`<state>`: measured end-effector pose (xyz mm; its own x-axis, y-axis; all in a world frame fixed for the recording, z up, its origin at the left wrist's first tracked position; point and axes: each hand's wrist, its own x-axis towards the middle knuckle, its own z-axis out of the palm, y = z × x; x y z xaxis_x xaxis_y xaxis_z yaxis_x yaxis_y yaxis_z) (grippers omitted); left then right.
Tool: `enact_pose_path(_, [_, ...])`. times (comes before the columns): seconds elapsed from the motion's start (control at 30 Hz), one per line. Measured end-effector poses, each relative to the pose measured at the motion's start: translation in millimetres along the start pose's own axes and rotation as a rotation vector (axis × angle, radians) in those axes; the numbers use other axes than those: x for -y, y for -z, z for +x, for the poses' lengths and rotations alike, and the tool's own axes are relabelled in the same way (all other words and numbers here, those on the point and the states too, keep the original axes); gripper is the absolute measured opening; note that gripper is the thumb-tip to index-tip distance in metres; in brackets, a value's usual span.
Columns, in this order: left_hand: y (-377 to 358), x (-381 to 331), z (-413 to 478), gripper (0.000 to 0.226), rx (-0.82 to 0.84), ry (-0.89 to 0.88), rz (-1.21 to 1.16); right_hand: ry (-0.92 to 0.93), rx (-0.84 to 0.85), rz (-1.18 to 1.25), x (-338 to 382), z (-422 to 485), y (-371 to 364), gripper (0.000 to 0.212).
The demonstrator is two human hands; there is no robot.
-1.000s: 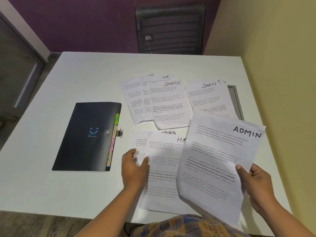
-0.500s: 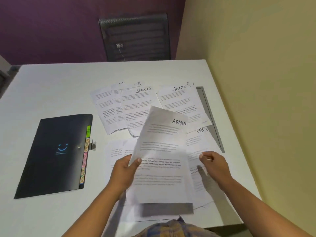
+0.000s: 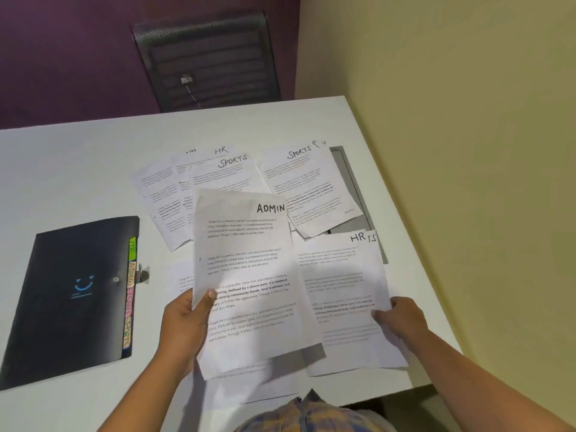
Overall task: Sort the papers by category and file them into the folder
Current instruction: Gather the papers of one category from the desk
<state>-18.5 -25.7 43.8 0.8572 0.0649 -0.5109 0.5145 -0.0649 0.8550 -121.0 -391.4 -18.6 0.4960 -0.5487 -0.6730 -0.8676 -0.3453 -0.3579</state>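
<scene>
My left hand (image 3: 187,325) grips a printed sheet headed ADMIN (image 3: 249,275) by its left edge and holds it raised and tilted over the table. My right hand (image 3: 402,322) pinches the right edge of a sheet headed HR (image 3: 343,291), which lies near the table's right front corner over a sheet ending in "TS". Further back lie two SPORTS sheets (image 3: 230,173) (image 3: 308,182), with another HR sheet (image 3: 221,150) and a partly hidden one beneath. A shut black folder (image 3: 71,294) with coloured index tabs (image 3: 129,294) lies to the left.
The white table (image 3: 78,169) ends at a yellow wall (image 3: 467,151) on the right. A grey inset strip (image 3: 352,188) runs along the table's right side under the papers. A black mesh chair (image 3: 205,57) stands behind the far edge. More sheets lie under the ADMIN sheet.
The ADMIN sheet passed from my right hand to my left hand and moved left. My right hand then took hold of the near HR sheet's right edge.
</scene>
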Motion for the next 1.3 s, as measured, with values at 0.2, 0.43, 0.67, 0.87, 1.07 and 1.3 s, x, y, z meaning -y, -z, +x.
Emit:
enact_pose_path(0.2, [-5.9,-0.6,3.2,0.011,0.014,-0.008,-0.012,-0.083,-0.019,0.216,-18.8,-14.6,1.1,0.014])
enact_pose_path(0.43, [-12.6,3.2,7.2,0.012,0.020,-0.032,0.013,-0.120,-0.062,0.331,-28.1,-16.8,-0.2,0.033])
enact_pose_path(0.67, [-12.0,-3.1,7.4,0.012,0.027,-0.039,-0.050,-0.061,-0.174,0.323,-31.7,-10.0,-1.7,0.024])
enact_pose_path(0.87, [-8.0,-22.6,18.8,0.012,-0.007,-0.051,-0.169,0.053,-0.335,0.165,-8.6,-1.7,4.5,0.016])
enact_pose_path(1.07, [-3.1,-27.5,60.9,0.012,-0.010,-0.015,-0.160,0.167,-0.288,0.085,64.8,21.0,7.6,0.030])
enact_pose_path(1.3, [3.7,-1.0,117.7,0.013,-0.063,0.173,-0.096,0.286,-0.161,0.102,143.9,43.5,11.7,0.008])
